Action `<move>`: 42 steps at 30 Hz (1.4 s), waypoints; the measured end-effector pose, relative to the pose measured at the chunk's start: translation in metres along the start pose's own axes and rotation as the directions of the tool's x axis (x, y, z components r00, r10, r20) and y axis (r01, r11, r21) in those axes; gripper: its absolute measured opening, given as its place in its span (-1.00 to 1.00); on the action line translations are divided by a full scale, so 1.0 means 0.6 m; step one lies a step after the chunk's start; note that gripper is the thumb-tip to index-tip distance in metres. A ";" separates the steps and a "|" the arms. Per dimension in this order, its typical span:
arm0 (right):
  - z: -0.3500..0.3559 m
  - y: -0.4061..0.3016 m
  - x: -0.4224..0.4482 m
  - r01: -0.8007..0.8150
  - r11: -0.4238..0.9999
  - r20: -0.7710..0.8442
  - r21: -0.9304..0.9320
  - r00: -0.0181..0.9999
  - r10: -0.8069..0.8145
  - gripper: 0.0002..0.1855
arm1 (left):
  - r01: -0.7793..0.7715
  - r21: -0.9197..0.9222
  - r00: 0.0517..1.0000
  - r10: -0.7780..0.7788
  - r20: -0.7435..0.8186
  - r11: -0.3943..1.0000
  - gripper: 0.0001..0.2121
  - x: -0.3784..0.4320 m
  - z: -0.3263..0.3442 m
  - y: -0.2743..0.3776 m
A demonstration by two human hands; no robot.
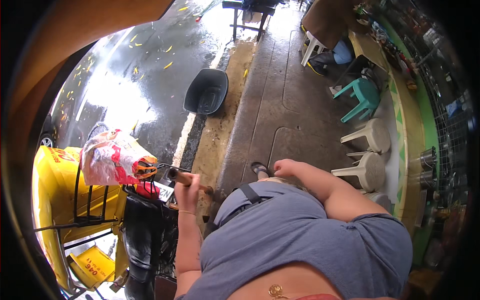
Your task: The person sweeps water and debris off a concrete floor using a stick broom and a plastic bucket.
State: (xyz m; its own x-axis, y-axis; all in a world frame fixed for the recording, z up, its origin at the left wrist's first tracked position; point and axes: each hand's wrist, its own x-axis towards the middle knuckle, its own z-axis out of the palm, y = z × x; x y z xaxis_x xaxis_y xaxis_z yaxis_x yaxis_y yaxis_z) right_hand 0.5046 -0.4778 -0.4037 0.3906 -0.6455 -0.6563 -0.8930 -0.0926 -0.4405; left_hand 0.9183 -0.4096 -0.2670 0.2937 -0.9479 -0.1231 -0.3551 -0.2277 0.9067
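Observation:
My left hand (pixel 188 189) is closed around a brown rod-like handle (pixel 183 179), which sticks out on both sides of the fist. It is beside a parked motorcycle with a black seat (pixel 140 228). An orange-brown canopy (pixel 93 22), perhaps an umbrella's, covers the upper left; its link to the handle is not visible. My right hand (pixel 285 167) hangs before my grey-blue shirt with its fingers curled inward. No object shows in it, but the palm is hidden. Below it a sandalled foot (pixel 259 169) stands on the wet pavement (pixel 258 123).
A yellow sidecar (pixel 56 180) and a red-and-white plastic bag (pixel 112 157) are at left. Ahead, a black basin (pixel 206 92) sits by the curb, and a dark table (pixel 249 7) stands beyond. A green stool (pixel 362 97), beige stools (pixel 371 170) and a seated person (pixel 339 52) line the right counter.

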 end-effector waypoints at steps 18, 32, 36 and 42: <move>0.090 0.280 -0.206 -0.178 0.777 -0.099 0.604 0.950 0.295 -0.63 | 0.187 -0.184 0.953 -0.133 0.273 0.965 -0.73 -0.002 0.156 0.250; 0.216 0.591 -0.392 -0.488 0.541 0.003 0.684 0.745 0.668 -0.78 | 0.276 0.235 0.744 -0.362 0.561 0.932 -0.67 0.024 0.350 0.240; 0.181 0.527 -0.372 -0.437 0.512 -0.054 0.740 0.719 0.693 -0.70 | 0.082 0.672 0.565 -0.590 0.577 0.736 -0.55 0.057 0.391 0.143; 0.122 0.478 -0.339 -0.296 0.488 -0.129 0.821 0.736 0.664 -0.71 | 0.267 0.491 0.151 -0.539 0.829 0.829 -0.91 0.101 0.365 -0.035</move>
State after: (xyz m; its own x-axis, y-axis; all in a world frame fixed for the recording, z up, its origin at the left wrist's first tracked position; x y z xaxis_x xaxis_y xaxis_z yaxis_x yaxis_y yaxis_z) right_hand 0.1854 -0.3175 -0.4415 -0.3344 -0.6347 -0.6966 -0.3679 0.7685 -0.5235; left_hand 0.7494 -0.5109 -0.3818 -0.4995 -0.2051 -0.8417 -0.6514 -0.5515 0.5210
